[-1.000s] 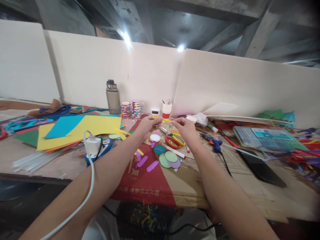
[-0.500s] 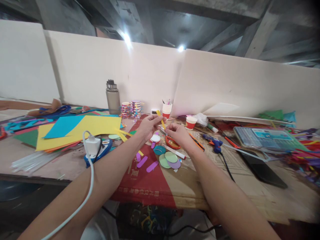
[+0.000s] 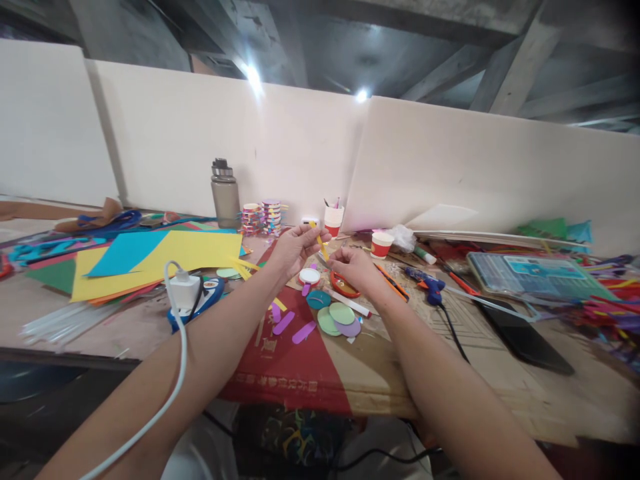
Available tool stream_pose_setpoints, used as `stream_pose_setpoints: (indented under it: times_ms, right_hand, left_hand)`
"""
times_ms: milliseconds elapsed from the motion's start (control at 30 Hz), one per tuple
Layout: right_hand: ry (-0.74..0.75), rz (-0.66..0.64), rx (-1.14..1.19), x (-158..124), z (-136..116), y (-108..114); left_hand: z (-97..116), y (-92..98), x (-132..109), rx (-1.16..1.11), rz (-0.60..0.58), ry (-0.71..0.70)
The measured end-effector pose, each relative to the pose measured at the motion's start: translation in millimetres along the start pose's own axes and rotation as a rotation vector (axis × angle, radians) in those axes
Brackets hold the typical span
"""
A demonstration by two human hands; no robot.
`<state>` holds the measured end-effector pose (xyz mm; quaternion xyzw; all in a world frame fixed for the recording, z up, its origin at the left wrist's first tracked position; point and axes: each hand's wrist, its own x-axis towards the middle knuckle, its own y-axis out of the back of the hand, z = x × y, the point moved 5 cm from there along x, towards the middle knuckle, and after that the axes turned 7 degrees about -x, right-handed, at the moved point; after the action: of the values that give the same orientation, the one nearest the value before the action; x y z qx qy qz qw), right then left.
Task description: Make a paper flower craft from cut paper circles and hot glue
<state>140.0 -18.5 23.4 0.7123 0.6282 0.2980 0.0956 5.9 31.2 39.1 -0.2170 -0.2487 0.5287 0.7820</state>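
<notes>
A narrow yellow paper strip (image 3: 321,244) is held up over the table between both hands. My left hand (image 3: 295,248) pinches its upper part, and my right hand (image 3: 354,264) grips the lower end. Below the hands lie a white-topped round piece (image 3: 309,275), red-handled scissors (image 3: 344,285) partly hidden by my right hand, and a teal disc (image 3: 319,299). Pale green discs (image 3: 342,313), a purple disc (image 3: 349,327) and purple paper strips (image 3: 284,323) are nearer me, beside a white marker (image 3: 351,304).
Yellow sheets (image 3: 195,257) and a power strip (image 3: 197,300) with a white cable are at left. Behind stand a bottle (image 3: 226,200) and paper cups (image 3: 333,221). At right are a blue glue gun (image 3: 430,287), a phone (image 3: 523,337) and a plastic case (image 3: 530,273).
My left hand's fingers have shifted slightly, and the yellow strip has tilted a little. My right hand has barely moved.
</notes>
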Motion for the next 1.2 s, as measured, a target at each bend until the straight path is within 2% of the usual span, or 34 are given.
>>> stream_pose_setpoints:
  times_ms: [200, 467, 867, 1100, 1200]
  right_hand:
    - [0.014, 0.020, 0.008, 0, -1, 0]
    - [-0.033, -0.024, 0.000, -4, -9, -1]
    - [0.006, -0.021, -0.070, -5, -8, -3]
    - [0.004, -0.034, -0.052, -3, -3, -5]
    - [-0.036, -0.031, -0.010, -2, 0, -4]
  left_hand:
    - [4, 1.1, 1, -0.028, 0.005, -0.017]
    - [9, 4.8, 1, -0.071, 0.044, -0.050]
    - [2, 8.1, -1, -0.245, 0.194, 0.005]
    - [-2, 9.8, 0, -0.211, 0.188, 0.010]
    - [-7, 6.7, 0, -0.154, 0.126, 0.059]
